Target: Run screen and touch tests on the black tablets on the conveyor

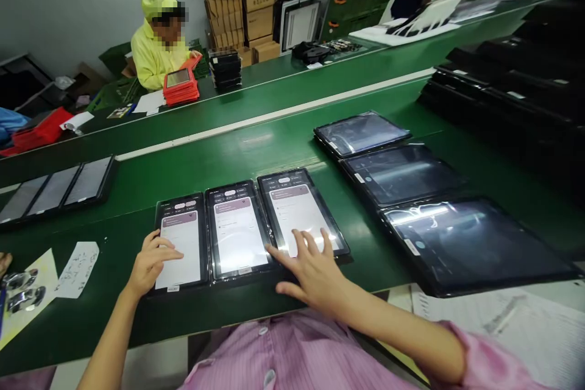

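Observation:
Three tablets with lit white screens lie side by side on the green bench in front of me. My left hand (153, 259) is over the left tablet (180, 268), its index finger stretched out across the screen and the other fingers loosely bent. The middle tablet (237, 225) shows a similar page with a mauve header. Above the lower part of the right tablet (292, 207), my right hand (313, 265) is spread wide, its index finger reaching toward the middle tablet's edge. Neither hand grips anything. Whether the fingertips touch the glass I cannot tell.
Dark-screened tablets (475, 244) lie in a row at right, below tall black stacks (516, 85). Several grey-screened tablets (86, 180) lie at far left, near a handwritten paper slip (78, 269). Across the bench, a person in yellow (158, 58) sits behind red-cased tablets (181, 92).

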The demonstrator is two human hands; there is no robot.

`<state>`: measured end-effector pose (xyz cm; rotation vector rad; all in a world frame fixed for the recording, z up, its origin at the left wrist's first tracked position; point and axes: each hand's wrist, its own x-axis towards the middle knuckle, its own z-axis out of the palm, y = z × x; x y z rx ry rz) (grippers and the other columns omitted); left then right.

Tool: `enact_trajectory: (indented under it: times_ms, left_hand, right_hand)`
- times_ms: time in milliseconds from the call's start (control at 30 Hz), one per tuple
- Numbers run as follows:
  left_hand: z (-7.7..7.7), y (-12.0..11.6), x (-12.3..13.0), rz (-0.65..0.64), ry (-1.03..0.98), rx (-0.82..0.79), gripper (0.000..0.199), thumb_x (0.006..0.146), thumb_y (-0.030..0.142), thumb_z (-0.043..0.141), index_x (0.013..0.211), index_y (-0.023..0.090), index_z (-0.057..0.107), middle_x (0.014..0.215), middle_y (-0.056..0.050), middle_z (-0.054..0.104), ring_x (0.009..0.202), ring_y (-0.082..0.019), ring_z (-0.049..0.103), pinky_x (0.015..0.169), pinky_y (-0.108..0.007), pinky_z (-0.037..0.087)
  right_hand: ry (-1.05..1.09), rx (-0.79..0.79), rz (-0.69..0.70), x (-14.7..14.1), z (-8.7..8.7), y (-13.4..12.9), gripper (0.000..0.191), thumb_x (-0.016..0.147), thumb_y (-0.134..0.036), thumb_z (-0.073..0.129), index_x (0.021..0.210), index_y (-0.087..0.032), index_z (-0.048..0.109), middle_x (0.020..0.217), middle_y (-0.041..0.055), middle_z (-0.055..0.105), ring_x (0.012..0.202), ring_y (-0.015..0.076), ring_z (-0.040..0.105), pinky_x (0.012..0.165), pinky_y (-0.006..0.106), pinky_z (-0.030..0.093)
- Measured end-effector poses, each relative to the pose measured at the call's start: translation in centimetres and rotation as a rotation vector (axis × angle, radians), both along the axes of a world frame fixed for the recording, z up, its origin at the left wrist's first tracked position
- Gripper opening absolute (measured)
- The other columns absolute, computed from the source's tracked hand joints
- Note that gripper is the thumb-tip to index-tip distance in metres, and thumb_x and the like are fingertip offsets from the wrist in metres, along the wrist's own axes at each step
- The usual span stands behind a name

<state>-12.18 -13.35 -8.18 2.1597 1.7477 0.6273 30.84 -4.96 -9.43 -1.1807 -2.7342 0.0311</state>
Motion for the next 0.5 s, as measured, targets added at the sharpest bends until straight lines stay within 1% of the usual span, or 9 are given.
enact_trajectory:
  times_ms: [33, 100, 167, 233, 267, 300, 367, 433, 500]
  left_hand:
    - [-0.3, -0.1, -0.1, -0.023, 0.033, -0.034, 0.070, 0.096, 0.069, 0.021, 0.097, 0.033, 0.082, 0.094, -0.007, 0.079, 0.100, -0.029, 0.066, 0.123, -0.058, 0.017]
    - [-0.3, 0.9, -0.4, -0.015, 0.112, -0.100, 0.060, 0.099, 0.062, 0.026, 0.110, 0.037, 0.079, 0.107, -0.005, 0.078, 0.111, -0.030, 0.062, 0.122, -0.062, 0.007]
    - [0.3, 2.7, -0.4, 0.094, 0.193, -0.121, 0.053, 0.101, 0.053, 0.027, 0.127, 0.037, 0.070, 0.122, -0.006, 0.074, 0.124, -0.031, 0.055, 0.119, -0.066, 0.000]
    - [1.2, 4.2, -0.1, 0.258, 0.256, -0.076, 0.055, 0.102, 0.049, 0.025, 0.142, 0.034, 0.059, 0.135, -0.008, 0.067, 0.134, -0.033, 0.046, 0.117, -0.067, -0.004]
    - [1.7, 4.6, 0.3, 0.326, 0.273, -0.037, 0.058, 0.102, 0.049, 0.023, 0.148, 0.030, 0.052, 0.140, -0.009, 0.063, 0.138, -0.034, 0.041, 0.117, -0.067, -0.006]
    - [2.0, 4.7, 0.8, 0.370, 0.280, 0.006, 0.060, 0.102, 0.049, 0.021, 0.151, 0.028, 0.048, 0.144, -0.010, 0.060, 0.141, -0.034, 0.037, 0.117, -0.066, -0.006]
    - [2.5, 3.9, 2.3, 0.393, 0.274, 0.075, 0.062, 0.101, 0.050, 0.020, 0.153, 0.026, 0.045, 0.146, -0.010, 0.058, 0.142, -0.033, 0.037, 0.119, -0.062, -0.003]
    - [2.4, 2.4, 3.9, 0.377, 0.274, 0.106, 0.056, 0.102, 0.050, 0.027, 0.148, 0.029, 0.050, 0.141, -0.009, 0.062, 0.136, -0.031, 0.046, 0.121, -0.058, 0.001]
    - [1.9, 1.1, 5.3, 0.379, 0.280, 0.119, 0.048, 0.102, 0.049, 0.035, 0.140, 0.032, 0.058, 0.132, -0.009, 0.068, 0.126, -0.030, 0.056, 0.121, -0.057, 0.006]
  right_hand:
    - [-0.015, -0.020, 0.008, -1.0, 0.1, -0.4, 0.070, 0.081, -0.080, 0.055, 0.140, -0.044, 0.060, 0.134, 0.0221, 0.062, 0.128, 0.0462, 0.049, 0.107, 0.077, 0.020]
    - [-0.054, -0.078, -0.017, -3.3, 0.6, 0.7, 0.071, 0.080, -0.081, 0.054, 0.138, -0.040, 0.063, 0.135, 0.0244, 0.061, 0.130, 0.0477, 0.048, 0.106, 0.078, 0.019]
    - [-0.087, -0.143, -0.088, -5.6, 1.6, 3.2, 0.069, 0.085, -0.077, 0.052, 0.141, -0.038, 0.061, 0.140, 0.0261, 0.057, 0.134, 0.0482, 0.045, 0.106, 0.079, 0.018]
    - [-0.079, -0.172, -0.177, -7.3, 2.4, 6.0, 0.069, 0.089, -0.074, 0.049, 0.145, -0.035, 0.057, 0.147, 0.0263, 0.051, 0.137, 0.0498, 0.041, 0.105, 0.081, 0.017]
    - [-0.049, -0.157, -0.215, -7.7, 2.7, 7.0, 0.069, 0.090, -0.074, 0.047, 0.147, -0.035, 0.054, 0.151, 0.0253, 0.046, 0.140, 0.0507, 0.037, 0.105, 0.081, 0.015]
    - [-0.012, -0.136, -0.240, -7.8, 2.8, 7.8, 0.069, 0.091, -0.073, 0.046, 0.149, -0.035, 0.052, 0.155, 0.0238, 0.042, 0.142, 0.0512, 0.032, 0.106, 0.081, 0.014]
    - [0.057, -0.097, -0.243, -7.2, 2.7, 8.1, 0.069, 0.092, -0.073, 0.045, 0.151, -0.037, 0.048, 0.162, 0.0201, 0.032, 0.146, 0.0510, 0.025, 0.108, 0.080, 0.012]
    - [0.077, -0.094, -0.201, -6.3, 2.0, 7.3, 0.068, 0.091, -0.073, 0.046, 0.150, -0.039, 0.049, 0.165, 0.0174, 0.028, 0.147, 0.0501, 0.024, 0.110, 0.078, 0.013]
    - [0.065, -0.099, -0.140, -5.7, 1.2, 6.0, 0.066, 0.090, -0.073, 0.049, 0.147, -0.040, 0.052, 0.165, 0.0162, 0.027, 0.147, 0.0493, 0.025, 0.110, 0.078, 0.013]
